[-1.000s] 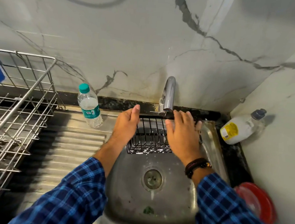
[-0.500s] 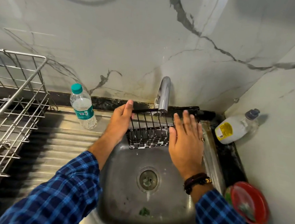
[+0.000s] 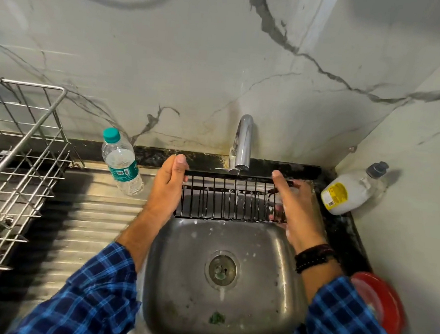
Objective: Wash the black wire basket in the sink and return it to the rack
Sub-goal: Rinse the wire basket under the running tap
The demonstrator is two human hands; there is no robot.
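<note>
The black wire basket (image 3: pixel 227 197) hangs over the back of the steel sink (image 3: pixel 278 277), right below the chrome tap (image 3: pixel 242 145). It stands level with one barred side facing me. My left hand (image 3: pixel 168 189) grips its left end, thumb on the top rim. My right hand (image 3: pixel 293 207) holds its right end, fingers curled around the wires. Soap foam clings to the right hand and the wires. The metal dish rack (image 3: pixel 16 166) stands on the counter at the far left.
A water bottle with a teal cap (image 3: pixel 121 163) stands on the ribbed drainboard (image 3: pixel 90 222) just left of my left hand. A white soap bottle (image 3: pixel 348 194) lies in the right corner. A red lid (image 3: pixel 380 303) sits at the right edge. A green scrap lies in the sink.
The basket has been turned from tilted to level, a barred side now facing me. My right hand has shifted from on top of it to its right end.
</note>
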